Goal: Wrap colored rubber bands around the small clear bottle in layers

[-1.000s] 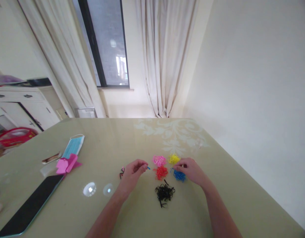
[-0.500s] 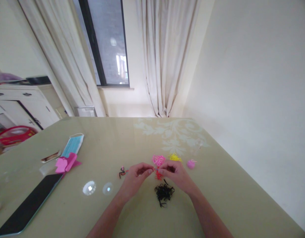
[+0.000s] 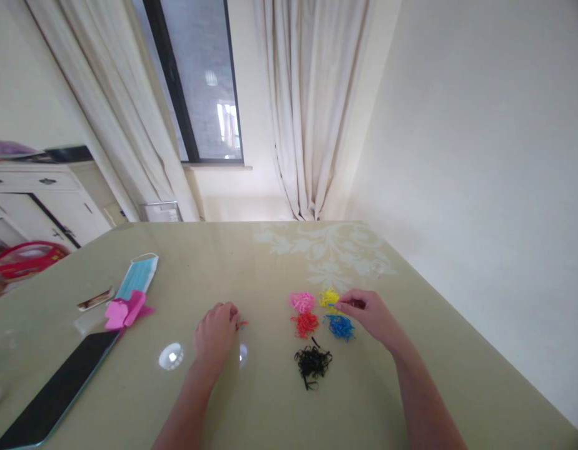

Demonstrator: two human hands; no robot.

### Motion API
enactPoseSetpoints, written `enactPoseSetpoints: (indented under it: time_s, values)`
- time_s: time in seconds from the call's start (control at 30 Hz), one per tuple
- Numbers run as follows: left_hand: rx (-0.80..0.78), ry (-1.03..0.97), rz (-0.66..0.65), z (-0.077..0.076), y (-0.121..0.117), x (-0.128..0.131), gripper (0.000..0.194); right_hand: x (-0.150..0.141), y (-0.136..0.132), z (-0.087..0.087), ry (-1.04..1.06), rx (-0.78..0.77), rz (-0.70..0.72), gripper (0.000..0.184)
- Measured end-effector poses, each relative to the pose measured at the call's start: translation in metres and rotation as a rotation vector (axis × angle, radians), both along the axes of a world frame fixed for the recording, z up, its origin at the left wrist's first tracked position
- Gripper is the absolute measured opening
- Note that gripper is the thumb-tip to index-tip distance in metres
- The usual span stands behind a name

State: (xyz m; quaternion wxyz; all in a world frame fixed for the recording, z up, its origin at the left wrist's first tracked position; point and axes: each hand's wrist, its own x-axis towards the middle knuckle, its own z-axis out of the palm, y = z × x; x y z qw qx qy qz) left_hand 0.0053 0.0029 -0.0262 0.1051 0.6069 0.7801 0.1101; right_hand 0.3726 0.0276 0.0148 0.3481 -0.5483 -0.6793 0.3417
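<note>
My left hand [image 3: 216, 331] rests low over the table, its fingers curled together over the spot with the small mixed strips; a red strip [image 3: 243, 323] pokes out beside the fingertips. What those fingers hold is hidden. My right hand [image 3: 370, 312] pinches a short blue strip [image 3: 333, 305] between thumb and fingertips, just at the edge of the yellow pile [image 3: 327, 296]. Below it lies a blue pile [image 3: 340, 327] of thin strips. To its left are a pink pile [image 3: 301, 302] and a red pile [image 3: 306, 324]. Nearest me is a black pile [image 3: 312, 365].
On the left lie a dark flat device [image 3: 59, 387], a pink folded piece [image 3: 126, 310], a blue face mask [image 3: 137, 277] and a small narrow packet [image 3: 96, 299]. Light glints off the glossy tabletop [image 3: 270, 400]. A white wall [image 3: 481, 187] borders the right.
My hands were together over the red pile and have parted. The left moved left onto the small mixed strips; the right moved right to the yellow pile, uncovering the blue pile.
</note>
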Motion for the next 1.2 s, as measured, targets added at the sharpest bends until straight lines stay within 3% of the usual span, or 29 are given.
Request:
enactPoseSetpoints:
  time_s: [0.13, 0.3, 0.6, 0.83, 0.93, 1.03, 1.2]
  values:
    - [0.023, -0.092, 0.017, -0.001, 0.002, -0.002, 0.017, 0.007, 0.003, -0.01, -0.246, -0.028, 0.033, 0.027]
    - [0.12, -0.106, -0.01, -0.001, 0.002, -0.003, 0.024, 0.012, 0.005, -0.016, -0.369, -0.07, 0.043, 0.028]
    - [0.227, -0.298, 0.045, 0.004, 0.005, -0.002, 0.015, -0.016, 0.003, -0.014, -0.339, 0.088, -0.034, 0.029]
    - [0.368, -0.462, 0.039, 0.002, 0.009, -0.006, 0.024, -0.035, 0.002, -0.02, -0.251, 0.165, -0.112, 0.03]
    - [0.386, -0.734, -0.043, 0.001, 0.012, 0.0, 0.022, -0.046, -0.002, -0.02, -0.142, 0.181, -0.097, 0.031]
    - [0.317, -1.039, -0.17, 0.002, 0.01, 0.019, 0.029, -0.064, -0.011, -0.019, 0.006, 0.16, 0.009, 0.029]
    - [0.165, -1.22, -0.356, 0.002, -0.005, 0.064, 0.027, -0.088, -0.026, -0.02, 0.086, 0.13, 0.186, 0.021]
